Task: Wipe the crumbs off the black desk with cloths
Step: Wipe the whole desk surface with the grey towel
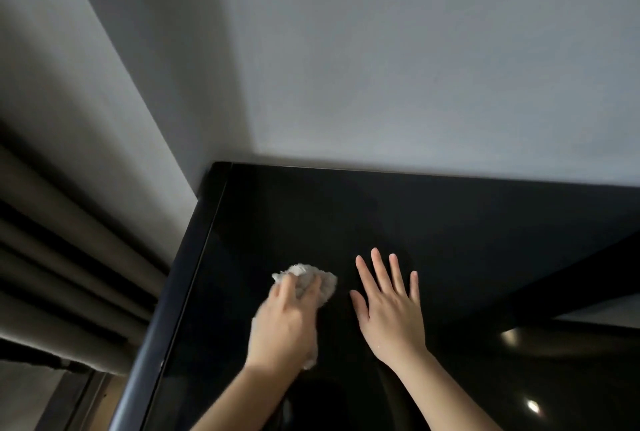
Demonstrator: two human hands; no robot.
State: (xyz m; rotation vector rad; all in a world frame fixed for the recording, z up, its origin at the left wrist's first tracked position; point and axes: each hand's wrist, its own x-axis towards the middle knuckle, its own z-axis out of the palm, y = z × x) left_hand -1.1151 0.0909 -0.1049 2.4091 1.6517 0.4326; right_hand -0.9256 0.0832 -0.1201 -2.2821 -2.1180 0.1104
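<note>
Pale cloth [308, 283] bunched under left hand [282, 325]; right hand [389, 313] apparently flat, splayed.

Setting: indoor room, domestic or hotel type; cannot narrow further. Evidence: glossy black counter [398, 223] pushed into a corner against a plain pale grey painted wall [398, 67]. Heavy beige-grey curtain [52, 240] hangs in deep folds at left. Small round ceiling lights reflected [532, 406] in the counter surface. Low light overall.
</note>
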